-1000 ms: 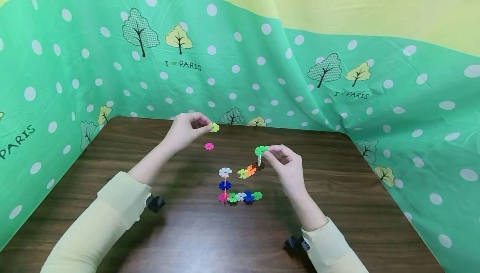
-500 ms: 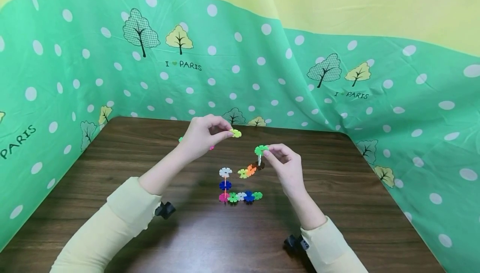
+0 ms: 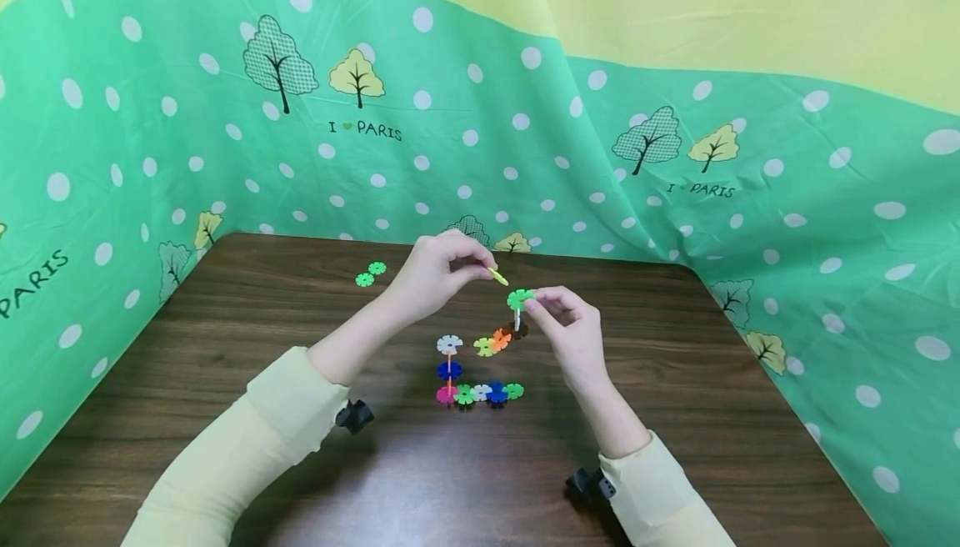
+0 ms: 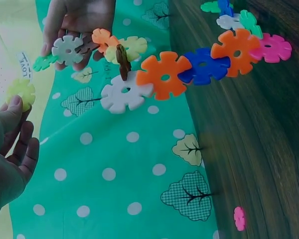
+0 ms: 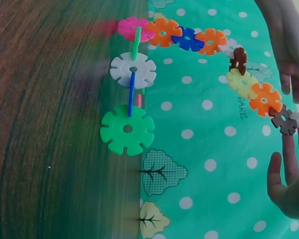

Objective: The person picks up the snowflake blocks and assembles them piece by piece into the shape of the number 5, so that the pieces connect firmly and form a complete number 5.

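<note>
My left hand (image 3: 435, 278) pinches a loose yellow snowflake disc (image 4: 21, 94) between thumb and fingers, seen nearly edge-on in the head view. It is close to, but apart from, a green snowflake disc (image 3: 519, 298) at the top end of a linked chain. My right hand (image 3: 573, 338) pinches that green disc. Below it the chain runs through a white disc (image 4: 68, 50), a brown disc (image 5: 284, 120) and an orange disc (image 5: 265, 99), then bends down through blue and pink discs to a bottom row ending in a green disc (image 5: 127, 130).
Two loose green discs (image 3: 371, 273) lie at the back left of the brown wooden table (image 3: 225, 330). A loose pink disc (image 4: 239, 219) shows in the left wrist view. A green dotted cloth (image 3: 420, 163) hangs behind the table.
My left hand has moved right with the yellow disc, toward the chain's green end, and the disc has turned edge-on. The two loose green discs have come into sight. My right hand stays nearly still.
</note>
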The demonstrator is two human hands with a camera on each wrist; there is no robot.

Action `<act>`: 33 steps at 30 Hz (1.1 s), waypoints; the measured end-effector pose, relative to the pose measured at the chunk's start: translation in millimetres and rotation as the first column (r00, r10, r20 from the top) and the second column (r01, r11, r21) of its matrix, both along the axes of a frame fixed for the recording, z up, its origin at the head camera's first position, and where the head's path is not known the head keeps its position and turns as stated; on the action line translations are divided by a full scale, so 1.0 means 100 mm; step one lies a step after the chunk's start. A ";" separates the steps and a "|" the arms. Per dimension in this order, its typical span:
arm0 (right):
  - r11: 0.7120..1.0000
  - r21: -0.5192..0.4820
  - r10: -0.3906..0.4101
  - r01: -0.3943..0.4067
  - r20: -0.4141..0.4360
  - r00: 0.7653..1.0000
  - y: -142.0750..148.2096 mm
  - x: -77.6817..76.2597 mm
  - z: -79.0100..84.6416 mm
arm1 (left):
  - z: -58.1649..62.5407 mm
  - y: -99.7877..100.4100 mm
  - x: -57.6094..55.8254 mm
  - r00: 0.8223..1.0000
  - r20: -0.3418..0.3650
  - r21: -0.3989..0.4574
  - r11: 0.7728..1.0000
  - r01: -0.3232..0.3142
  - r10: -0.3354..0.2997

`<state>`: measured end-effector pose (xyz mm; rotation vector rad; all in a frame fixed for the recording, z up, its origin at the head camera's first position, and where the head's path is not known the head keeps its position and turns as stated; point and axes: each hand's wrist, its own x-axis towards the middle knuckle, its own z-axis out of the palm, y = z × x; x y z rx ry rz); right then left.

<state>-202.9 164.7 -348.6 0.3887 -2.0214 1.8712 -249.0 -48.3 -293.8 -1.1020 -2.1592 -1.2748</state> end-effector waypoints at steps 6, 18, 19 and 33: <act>1.000 0.000 0.005 -0.005 -0.004 1.000 -0.01 -0.01 0.00 | 0.00 0.06 -0.02 0.998 -0.050 -0.018 1.000 0.024 -0.025; 1.000 -0.010 0.003 -0.003 -0.005 1.000 -0.02 -0.01 0.01 | -0.01 0.09 -0.02 0.983 -0.148 -0.022 0.994 0.109 -0.111; 1.000 -0.011 0.004 -0.004 -0.004 1.000 -0.02 -0.01 0.01 | -0.01 0.09 -0.01 0.980 -0.157 -0.020 0.992 0.121 -0.123; 0.997 -0.073 -0.014 0.016 0.022 1.000 -0.06 -0.01 0.01 | -0.10 0.16 -0.05 0.940 -0.312 0.080 0.982 0.170 -0.138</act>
